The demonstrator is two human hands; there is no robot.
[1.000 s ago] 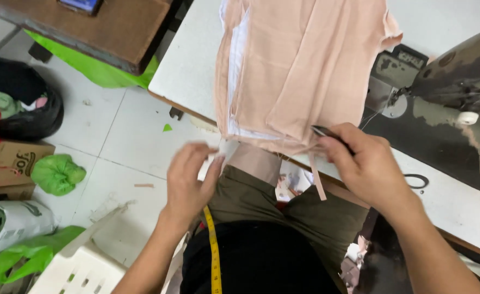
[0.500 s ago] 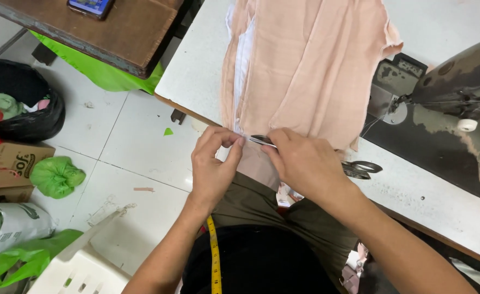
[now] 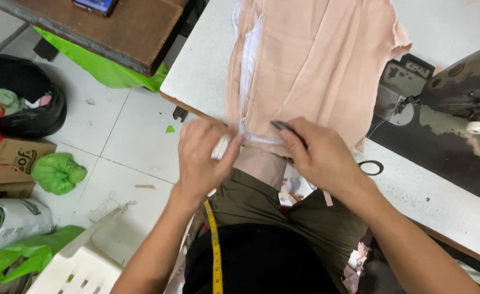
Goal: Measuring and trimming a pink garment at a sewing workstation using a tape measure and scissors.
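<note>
At the near edge of the white worktop (image 3: 207, 71), the left hand (image 3: 202, 158) pinches the hem of the peach fabric (image 3: 316, 60); at its 3 o'clock, the right hand (image 3: 321, 158) grips a dark slender tool (image 3: 282, 127) against that hem.

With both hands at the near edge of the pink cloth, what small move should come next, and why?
Probably a short snip or pick at the hem. The right hand holds a small dark tool with its tip on the near edge of the pink cloth, while the left hand pinches that edge beside it, at the table rim.
</note>
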